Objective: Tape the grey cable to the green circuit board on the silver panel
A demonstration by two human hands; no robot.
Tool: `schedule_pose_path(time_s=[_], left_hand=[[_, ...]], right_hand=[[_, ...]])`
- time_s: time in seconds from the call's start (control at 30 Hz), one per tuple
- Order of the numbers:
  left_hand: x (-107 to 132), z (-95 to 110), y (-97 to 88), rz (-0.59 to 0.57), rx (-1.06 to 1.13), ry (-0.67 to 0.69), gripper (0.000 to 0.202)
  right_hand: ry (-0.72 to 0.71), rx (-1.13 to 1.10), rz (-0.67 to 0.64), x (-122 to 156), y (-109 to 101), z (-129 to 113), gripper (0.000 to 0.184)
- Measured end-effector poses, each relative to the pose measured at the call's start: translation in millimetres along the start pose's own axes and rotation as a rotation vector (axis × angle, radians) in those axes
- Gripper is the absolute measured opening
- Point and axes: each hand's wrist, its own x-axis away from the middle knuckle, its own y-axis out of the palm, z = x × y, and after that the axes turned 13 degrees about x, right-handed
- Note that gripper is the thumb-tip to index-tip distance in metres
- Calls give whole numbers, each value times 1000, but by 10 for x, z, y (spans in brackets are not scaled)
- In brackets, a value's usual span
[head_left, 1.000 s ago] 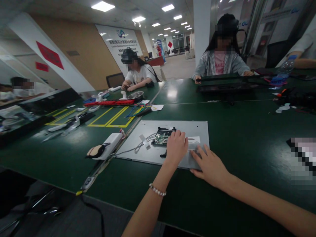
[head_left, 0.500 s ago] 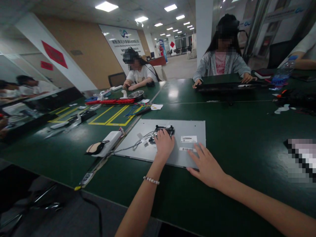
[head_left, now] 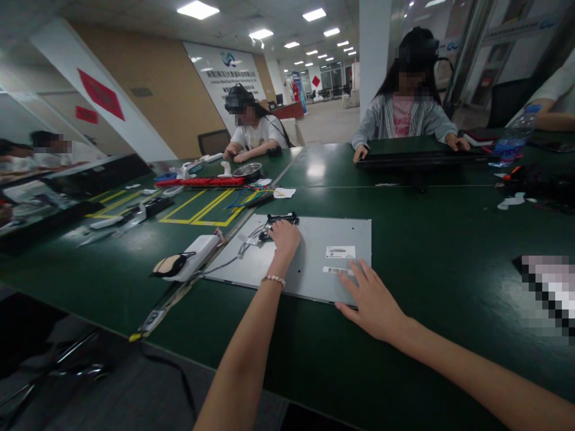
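Observation:
A flat grey metal panel (head_left: 309, 269) with white labels lies on the green table. On its far part is a black frame-like part (head_left: 290, 218) with grey cables (head_left: 242, 246) running from it to the left. My left hand (head_left: 286, 236) is closed over the near side of this black part; the fingertips are partly hidden. My right hand (head_left: 375, 299) rests with fingers spread on the panel's near right corner, beside the barcode label (head_left: 338, 271), and holds nothing.
A white power strip (head_left: 196, 256) with a beige-and-black round item (head_left: 169, 266) lies left of the panel. Yellow tape lines (head_left: 211, 209), a metal bowl (head_left: 248, 171) and a red strip (head_left: 202, 182) are farther off. Across the table a person handles a long black panel (head_left: 422, 158) near a bottle (head_left: 516, 134).
My left hand has moved left and away from me over the panel, and the black part has shifted with it. The right hand stays at the panel's corner.

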Motion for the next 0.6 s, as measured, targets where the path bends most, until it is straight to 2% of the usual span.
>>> schedule_pose_path(time_s=[0.13,0.27,0.37,0.47,0.53,0.6], left_hand=[[-68,-7,37,9,4,-22,37],[-62,-72,-88,-27,37,36,40],[18,-247,-318,-77,61,171,42],[216,-544,-624,-80,63,332,44],[392,-774,-827,-87,77,391,47],[554,-989,-991,-82,111,391,46]], right_hand=[[-14,4,15,-17,6,0,71],[-18,1,12,-13,-3,-2,70],[-17,5,12,-1,-21,-11,69],[-14,13,13,3,-22,-19,70],[-13,10,8,2,-12,-20,70],[-12,4,0,2,2,-18,70]])
